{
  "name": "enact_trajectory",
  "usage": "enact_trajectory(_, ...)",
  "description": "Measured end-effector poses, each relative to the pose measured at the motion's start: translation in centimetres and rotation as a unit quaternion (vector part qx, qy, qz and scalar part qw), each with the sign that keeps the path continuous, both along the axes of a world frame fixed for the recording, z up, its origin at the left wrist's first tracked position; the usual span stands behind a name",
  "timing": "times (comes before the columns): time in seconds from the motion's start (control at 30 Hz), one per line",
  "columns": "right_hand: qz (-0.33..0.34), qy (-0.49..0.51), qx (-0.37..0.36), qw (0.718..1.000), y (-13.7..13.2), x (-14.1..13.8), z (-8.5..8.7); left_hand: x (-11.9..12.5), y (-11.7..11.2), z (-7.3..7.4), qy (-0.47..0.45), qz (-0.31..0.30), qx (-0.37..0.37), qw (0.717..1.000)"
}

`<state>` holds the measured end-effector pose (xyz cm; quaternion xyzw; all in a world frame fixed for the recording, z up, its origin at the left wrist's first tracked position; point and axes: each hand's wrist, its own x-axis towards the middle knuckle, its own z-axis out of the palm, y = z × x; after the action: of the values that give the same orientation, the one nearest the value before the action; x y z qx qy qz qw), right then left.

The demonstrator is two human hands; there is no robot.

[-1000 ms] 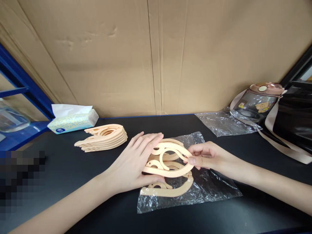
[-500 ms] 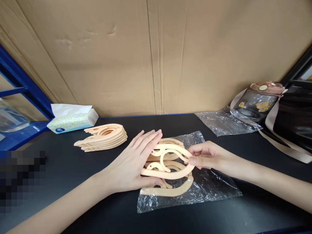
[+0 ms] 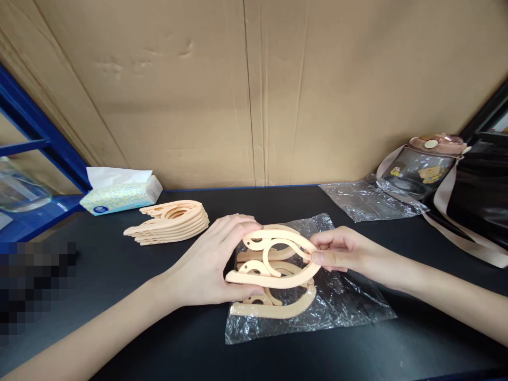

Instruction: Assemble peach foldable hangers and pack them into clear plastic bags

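Note:
A beige folding hanger point(image 3: 296, 282), folded in on itself, is tilted up above a clear plastic bag point(image 3: 341, 312). My right hand point(image 3: 337, 251) pinches its right end between thumb and fingers. My left hand point(image 3: 214, 259) wraps round its left end, thumb along the near side and fingers curled over the far side; the fingertips are hidden. More beige hangers point(image 3: 273, 310) lie in or under the bag, below the held one; the film makes it hard to tell which. A neat stack of similar hangers point(image 3: 170, 227) lies left of my left hand.
A tissue pack point(image 3: 123, 196) lies at the back left, beside a blue frame point(image 3: 59, 153). Another clear bag point(image 3: 369, 203) lies at the back right, by a strapped water bottle point(image 3: 423, 169) and a black bag point(image 3: 484, 196). Cardboard point(image 3: 190, 106) walls off the black table's point(image 3: 190, 338) back.
My left hand's fingers have curled from nearly straight to bent, baring the hanger's left ends. My right hand keeps its pinch. The view has shifted slightly.

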<state>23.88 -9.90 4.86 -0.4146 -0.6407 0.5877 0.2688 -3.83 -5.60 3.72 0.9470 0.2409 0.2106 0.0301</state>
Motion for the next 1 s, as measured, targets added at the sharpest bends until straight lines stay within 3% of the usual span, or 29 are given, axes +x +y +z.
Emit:
enact_trajectory(0.2,0.012,-0.023,0.033,0.999,0.1,0.1,0.1,0.2,-0.2,0.4,-0.018,0.018,0.035,0.999)
enact_trajectory(0.27,0.008,-0.052,0.079,0.996,0.2,0.2,-0.2,0.3,-0.3,0.3,-0.019,0.026,0.049,0.998)
enact_trajectory(0.33,-0.013,-0.097,0.169,0.981,0.2,0.4,-0.5,0.5,-0.4,0.0,-0.024,0.037,0.063,0.997)
enact_trajectory(0.4,-0.042,-0.150,0.301,0.941,0.0,0.4,-0.9,0.8,-0.8,-0.2,-0.031,0.045,0.079,0.995)
enact_trajectory(0.47,-0.051,-0.208,0.434,0.875,-0.5,0.2,-1.1,1.3,-1.3,-0.4,-0.040,0.042,0.095,0.994)
enact_trajectory(0.57,-0.015,-0.288,0.547,0.786,-1.5,-0.4,-1.3,2.3,-2.4,-0.6,-0.069,0.013,0.111,0.991)
enact_trajectory(0.63,0.002,-0.301,0.579,0.758,-2.0,-0.8,-1.3,2.8,-3.0,-0.7,-0.080,-0.003,0.114,0.990)
enact_trajectory(0.77,0.017,-0.310,0.600,0.737,-2.3,-1.3,-1.6,3.3,-3.3,-1.0,-0.073,-0.002,0.111,0.991)
enact_trajectory(0.9,-0.010,-0.345,0.585,0.734,-2.6,-2.0,-2.3,3.6,-3.0,-1.2,-0.062,0.006,0.098,0.993)
enact_trajectory(1.0,-0.018,-0.349,0.565,0.747,-2.6,-2.1,-2.1,3.5,-2.9,-0.7,-0.045,0.017,0.022,0.999)
